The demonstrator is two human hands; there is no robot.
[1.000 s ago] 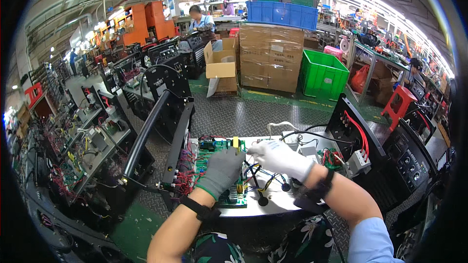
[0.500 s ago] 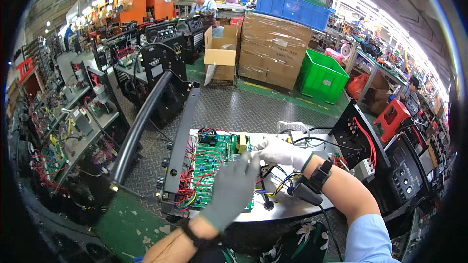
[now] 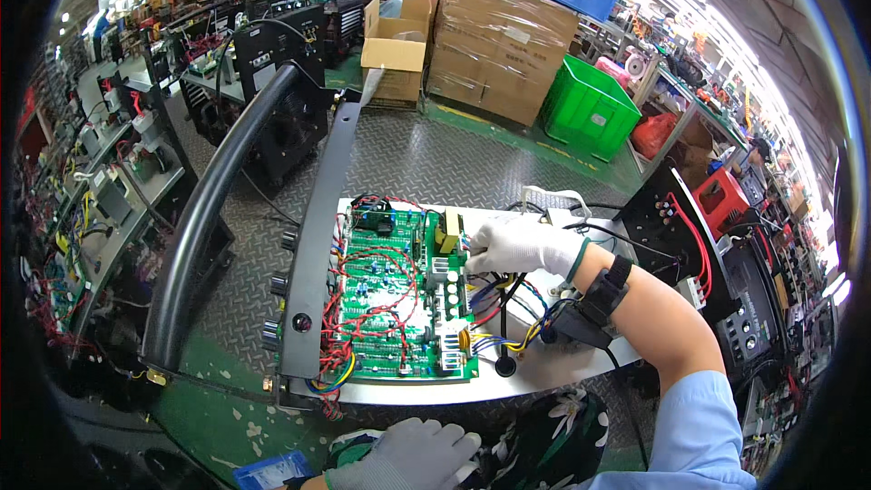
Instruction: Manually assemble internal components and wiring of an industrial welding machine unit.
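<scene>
My right hand [image 3: 526, 247], in a pale glove, has its fingers closed at the right edge of the green circuit board [image 3: 372, 249], beside the yellow transformer [image 3: 448, 231]. What its fingertips hold is hidden. In a grey glove, my left hand [image 3: 413, 455] lies over my lap, its fingers loosely extended and nothing visible in it. The board sits on a white metal chassis plate [image 3: 490, 388], behind a dark front panel [image 3: 324, 245] with knobs. Red wires [image 3: 381, 259] loop across the board. A bundle of coloured wires [image 3: 522, 338] runs from its right side.
A thick black handle bar [image 3: 213, 191] rises at left. The black rear panel [image 3: 655, 240] carries red cables. Beyond the patterned metal floor [image 3: 408, 150] stand cartons [image 3: 499, 45] and a green crate [image 3: 592, 109]. Other opened units [image 3: 109, 191] line the left. A co-worker sits far back.
My left hand has left the board and dropped to my lap. My right hand stays by the transformer, its fingers now at the board's edge. The view has tilted down.
</scene>
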